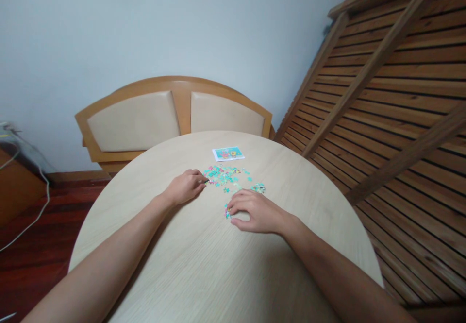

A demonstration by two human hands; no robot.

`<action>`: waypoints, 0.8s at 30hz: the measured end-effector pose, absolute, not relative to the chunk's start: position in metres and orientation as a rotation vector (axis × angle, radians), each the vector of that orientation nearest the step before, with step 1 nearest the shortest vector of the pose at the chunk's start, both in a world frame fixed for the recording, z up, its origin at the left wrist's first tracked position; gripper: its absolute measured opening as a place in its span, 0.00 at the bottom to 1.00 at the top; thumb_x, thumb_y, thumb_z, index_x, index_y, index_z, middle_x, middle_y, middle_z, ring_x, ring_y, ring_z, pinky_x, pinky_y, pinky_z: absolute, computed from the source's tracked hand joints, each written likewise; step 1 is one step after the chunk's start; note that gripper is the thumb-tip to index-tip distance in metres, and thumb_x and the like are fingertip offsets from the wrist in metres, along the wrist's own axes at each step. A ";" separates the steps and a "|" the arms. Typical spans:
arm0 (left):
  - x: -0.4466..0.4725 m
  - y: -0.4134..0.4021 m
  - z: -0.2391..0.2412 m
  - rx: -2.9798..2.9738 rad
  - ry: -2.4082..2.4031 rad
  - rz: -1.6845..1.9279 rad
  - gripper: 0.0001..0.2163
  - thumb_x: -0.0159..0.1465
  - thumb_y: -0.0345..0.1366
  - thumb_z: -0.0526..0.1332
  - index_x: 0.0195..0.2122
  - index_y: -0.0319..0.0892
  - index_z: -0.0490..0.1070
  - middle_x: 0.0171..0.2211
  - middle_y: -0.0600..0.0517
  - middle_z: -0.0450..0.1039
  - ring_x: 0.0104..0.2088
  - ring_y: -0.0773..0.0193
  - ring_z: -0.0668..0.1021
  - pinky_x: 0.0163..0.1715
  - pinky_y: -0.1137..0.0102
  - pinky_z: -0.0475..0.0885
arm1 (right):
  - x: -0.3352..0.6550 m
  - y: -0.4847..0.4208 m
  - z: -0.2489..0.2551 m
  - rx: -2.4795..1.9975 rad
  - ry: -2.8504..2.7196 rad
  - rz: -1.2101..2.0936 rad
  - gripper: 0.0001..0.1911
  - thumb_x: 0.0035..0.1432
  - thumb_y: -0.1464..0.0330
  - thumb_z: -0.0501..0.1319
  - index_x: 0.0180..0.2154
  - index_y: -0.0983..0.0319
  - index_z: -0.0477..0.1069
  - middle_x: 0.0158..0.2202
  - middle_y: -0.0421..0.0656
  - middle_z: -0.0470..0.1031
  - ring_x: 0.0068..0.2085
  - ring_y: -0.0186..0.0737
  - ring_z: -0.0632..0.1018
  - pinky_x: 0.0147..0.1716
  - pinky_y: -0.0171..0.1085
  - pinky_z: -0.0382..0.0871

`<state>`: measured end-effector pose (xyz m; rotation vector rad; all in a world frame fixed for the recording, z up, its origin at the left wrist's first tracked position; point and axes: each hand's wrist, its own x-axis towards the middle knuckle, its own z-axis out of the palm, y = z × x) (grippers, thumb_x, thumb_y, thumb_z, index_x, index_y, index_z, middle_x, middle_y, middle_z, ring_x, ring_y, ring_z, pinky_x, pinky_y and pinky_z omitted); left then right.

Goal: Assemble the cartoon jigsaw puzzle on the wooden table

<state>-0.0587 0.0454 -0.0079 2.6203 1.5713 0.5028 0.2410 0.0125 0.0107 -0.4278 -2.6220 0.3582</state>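
A loose pile of small turquoise, pink and yellow jigsaw puzzle pieces (220,172) lies near the table's middle. At its left edge is my left hand (186,187), thumb and fingers pinched on what looks like one puzzle piece, mostly hidden by the fingertips. My right hand (257,212) rests nearer to me, thumb and fingers apart in a curve. Its fingertips touch a small cluster of puzzle pieces (227,212), partly covered by the fingers. Just beyond the right knuckles sits another small heap of pieces (259,187).
Behind the pile lies a turquoise picture card (228,154) with cartoon figures. The round pale wooden table (174,260) stands against a padded headboard (136,121). Wooden slatted panels (386,85) lean at the right. A white cable (46,196) hangs at the left.
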 end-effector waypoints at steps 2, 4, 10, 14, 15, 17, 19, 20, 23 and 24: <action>-0.058 0.046 -0.009 2.626 1.579 0.486 0.15 0.69 0.39 0.55 0.49 0.45 0.79 0.48 0.46 0.77 0.48 0.55 0.77 0.52 0.62 0.72 | 0.241 0.012 0.011 -0.423 -2.621 0.360 0.04 0.61 0.66 0.64 0.37 0.59 0.78 0.42 0.43 0.83 0.47 0.43 0.79 0.53 0.43 0.70; -0.058 0.045 -0.008 2.619 1.600 0.485 0.14 0.69 0.39 0.55 0.47 0.45 0.79 0.47 0.46 0.77 0.48 0.55 0.77 0.51 0.63 0.72 | 0.240 0.012 0.011 -0.426 -2.619 0.362 0.04 0.61 0.67 0.65 0.37 0.59 0.78 0.42 0.43 0.83 0.47 0.42 0.80 0.53 0.43 0.70; -0.053 0.040 -0.001 2.609 1.609 0.504 0.10 0.66 0.36 0.56 0.41 0.42 0.77 0.42 0.46 0.78 0.44 0.56 0.77 0.45 0.63 0.73 | 0.240 0.011 0.013 -0.432 -2.622 0.376 0.04 0.61 0.67 0.65 0.37 0.59 0.78 0.42 0.43 0.83 0.47 0.42 0.80 0.53 0.42 0.70; -0.052 0.037 0.003 2.645 1.473 0.527 0.10 0.65 0.33 0.56 0.40 0.42 0.77 0.41 0.47 0.79 0.43 0.57 0.77 0.46 0.64 0.72 | 0.240 0.011 0.013 -0.439 -2.621 0.388 0.04 0.61 0.67 0.65 0.37 0.59 0.78 0.42 0.43 0.83 0.46 0.42 0.80 0.53 0.43 0.70; -0.052 0.037 0.003 2.651 1.442 0.525 0.09 0.65 0.33 0.56 0.39 0.43 0.77 0.40 0.47 0.80 0.43 0.57 0.78 0.46 0.65 0.72 | 0.240 0.011 0.013 -0.440 -2.621 0.388 0.04 0.61 0.67 0.65 0.37 0.58 0.78 0.42 0.43 0.83 0.46 0.41 0.80 0.53 0.43 0.70; -0.051 0.035 0.006 2.656 1.400 0.506 0.09 0.65 0.32 0.56 0.38 0.43 0.77 0.39 0.48 0.80 0.42 0.58 0.78 0.45 0.66 0.72 | 0.240 0.012 0.012 -0.437 -2.619 0.383 0.04 0.61 0.67 0.65 0.37 0.58 0.78 0.42 0.43 0.83 0.46 0.41 0.81 0.52 0.43 0.70; -0.049 0.033 0.008 2.659 1.354 0.461 0.09 0.65 0.32 0.57 0.37 0.44 0.77 0.38 0.49 0.80 0.41 0.58 0.78 0.44 0.66 0.72 | 0.240 0.013 0.011 -0.438 -2.618 0.378 0.03 0.61 0.68 0.65 0.36 0.58 0.78 0.41 0.43 0.83 0.45 0.41 0.81 0.52 0.43 0.70; -0.047 0.032 0.010 2.651 1.328 0.438 0.08 0.65 0.32 0.57 0.38 0.44 0.77 0.37 0.49 0.80 0.41 0.58 0.78 0.44 0.67 0.72 | 0.240 0.013 0.011 -0.440 -2.618 0.376 0.03 0.61 0.68 0.65 0.36 0.59 0.78 0.41 0.43 0.83 0.45 0.41 0.81 0.52 0.43 0.70; -0.041 0.025 0.015 2.581 1.262 0.399 0.08 0.64 0.33 0.59 0.41 0.43 0.78 0.38 0.49 0.80 0.40 0.58 0.79 0.42 0.68 0.71 | 0.241 0.015 0.010 -0.445 -2.615 0.370 0.03 0.60 0.69 0.65 0.34 0.59 0.78 0.40 0.43 0.83 0.45 0.41 0.81 0.52 0.43 0.71; -0.038 0.023 0.016 2.552 1.237 0.400 0.08 0.64 0.34 0.60 0.41 0.43 0.78 0.38 0.49 0.80 0.39 0.59 0.79 0.41 0.69 0.71 | 0.242 0.015 0.010 -0.446 -2.611 0.367 0.03 0.60 0.69 0.65 0.34 0.59 0.78 0.40 0.43 0.83 0.45 0.41 0.81 0.52 0.43 0.71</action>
